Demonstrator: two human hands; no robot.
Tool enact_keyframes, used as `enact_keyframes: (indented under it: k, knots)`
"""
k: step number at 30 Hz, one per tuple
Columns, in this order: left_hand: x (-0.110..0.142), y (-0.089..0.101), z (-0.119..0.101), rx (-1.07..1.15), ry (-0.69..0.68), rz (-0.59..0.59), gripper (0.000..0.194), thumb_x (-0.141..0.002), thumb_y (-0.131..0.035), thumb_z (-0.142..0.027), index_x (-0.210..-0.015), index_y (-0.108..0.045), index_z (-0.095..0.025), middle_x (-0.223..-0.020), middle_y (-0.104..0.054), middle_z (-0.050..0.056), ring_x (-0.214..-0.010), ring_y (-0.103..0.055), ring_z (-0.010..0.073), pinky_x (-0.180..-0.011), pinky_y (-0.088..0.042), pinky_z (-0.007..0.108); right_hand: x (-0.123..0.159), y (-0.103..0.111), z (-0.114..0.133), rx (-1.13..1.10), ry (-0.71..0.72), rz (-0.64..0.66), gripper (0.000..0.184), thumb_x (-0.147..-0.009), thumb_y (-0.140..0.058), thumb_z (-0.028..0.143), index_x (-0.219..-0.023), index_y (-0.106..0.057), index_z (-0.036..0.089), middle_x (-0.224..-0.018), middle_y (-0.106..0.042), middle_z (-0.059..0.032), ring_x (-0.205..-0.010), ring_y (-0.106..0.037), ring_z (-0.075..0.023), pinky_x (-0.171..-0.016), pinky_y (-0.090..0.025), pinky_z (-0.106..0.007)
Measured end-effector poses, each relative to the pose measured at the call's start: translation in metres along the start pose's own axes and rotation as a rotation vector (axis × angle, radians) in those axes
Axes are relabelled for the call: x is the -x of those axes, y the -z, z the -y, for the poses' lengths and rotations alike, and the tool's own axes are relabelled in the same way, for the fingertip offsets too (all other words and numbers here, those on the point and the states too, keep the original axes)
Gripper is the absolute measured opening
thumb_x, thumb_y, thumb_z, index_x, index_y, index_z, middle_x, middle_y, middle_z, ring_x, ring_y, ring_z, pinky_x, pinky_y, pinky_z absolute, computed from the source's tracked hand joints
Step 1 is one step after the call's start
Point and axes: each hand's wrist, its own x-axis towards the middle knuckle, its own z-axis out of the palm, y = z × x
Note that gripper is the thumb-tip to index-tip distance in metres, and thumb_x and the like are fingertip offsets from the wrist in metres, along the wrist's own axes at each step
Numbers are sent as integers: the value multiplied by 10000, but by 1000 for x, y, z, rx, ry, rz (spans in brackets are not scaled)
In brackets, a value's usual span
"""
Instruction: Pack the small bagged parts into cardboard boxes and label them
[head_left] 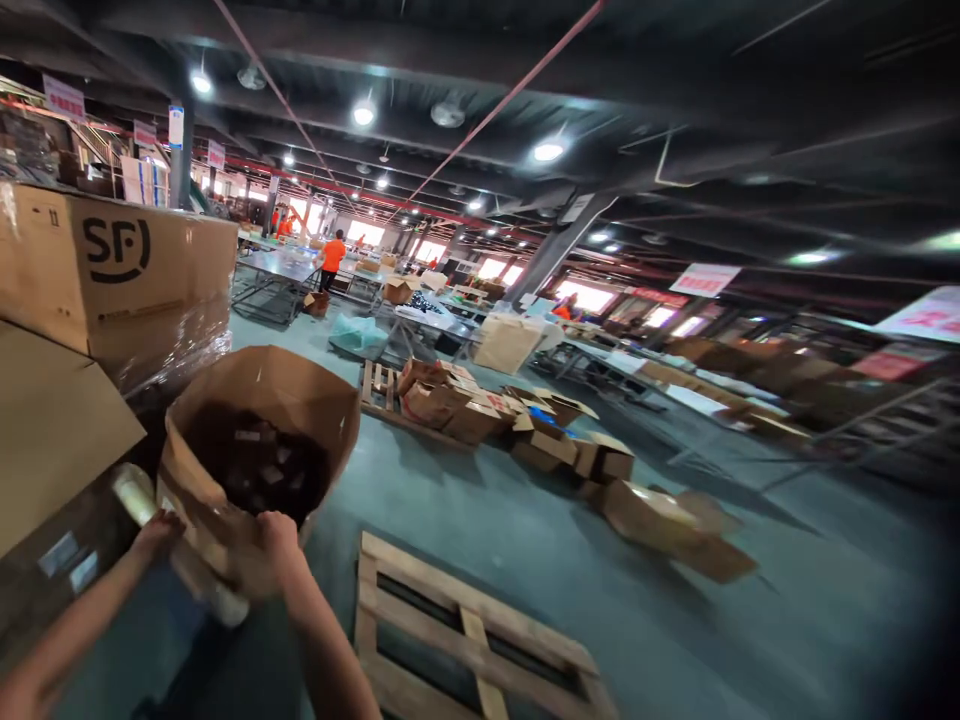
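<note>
A large open brown cardboard box [300,375] stands in front of me at the lower left, its upper edge bent and rounded. Dark contents with small pale labels fill its inside, too dim to name. My right hand [277,532] is closed over the near rim of this box. At the box's near left side, my left hand [157,532] is closed around a pale roll [214,592] that slants down along the cardboard. The roll looks like wrapping film, but blur hides its detail.
An SF carton [157,265] in clear film stands left, beside a cardboard flap [60,430]. A wooden pallet [472,640] lies on the floor at the lower right. Opened boxes [544,445] line the floor beyond. Farther back are tables [281,265] and a person in orange [332,257].
</note>
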Motion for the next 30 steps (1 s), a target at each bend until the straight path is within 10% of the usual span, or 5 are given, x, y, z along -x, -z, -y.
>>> enact_keyframes:
  k: [7, 16, 22, 30]
  knots:
    - [71, -86, -71, -69, -96, 152, 367, -799, -623, -117, -1146, -743, -127, -1245, -748, 205, -1296, -631, 399, -1142, -432, 509, 98, -33, -47, 37, -135, -107, 347, -971, -499, 80, -1110, -808, 156, -1140, -808, -159, -1140, -727, -295, -989, -477, -379]
    - [242, -176, -186, -52, -189, 48, 430, -912, -494, -121, -1251, -751, -178, -1288, -758, 146, -1259, -683, 325, -1141, -499, 499, 261, -62, -89, 32, -227, -125, 321, -937, -566, 50, -1043, -845, 165, -1089, -820, -169, -1110, -736, -276, -917, -446, -345]
    - [342, -233, -196, -54, -333, -18, 585, -885, -574, -203, -1460, -669, -259, -1485, -687, 103, -1346, -660, 317, -1162, -529, 485, 371, -94, -70, 26, -228, -145, 343, -949, -539, 78, -1037, -853, 186, -1082, -828, -162, -1124, -741, -274, -933, -447, -345]
    - [487, -289, -178, -94, -358, -395, 341, -921, -638, -155, -1189, -817, -265, -1216, -808, 97, -1092, -755, 289, -927, -608, 413, 497, -135, 22, 50, -84, -82, 266, -892, -624, 198, -1001, -867, 197, -1050, -842, -141, -1104, -741, -298, -959, -438, -365]
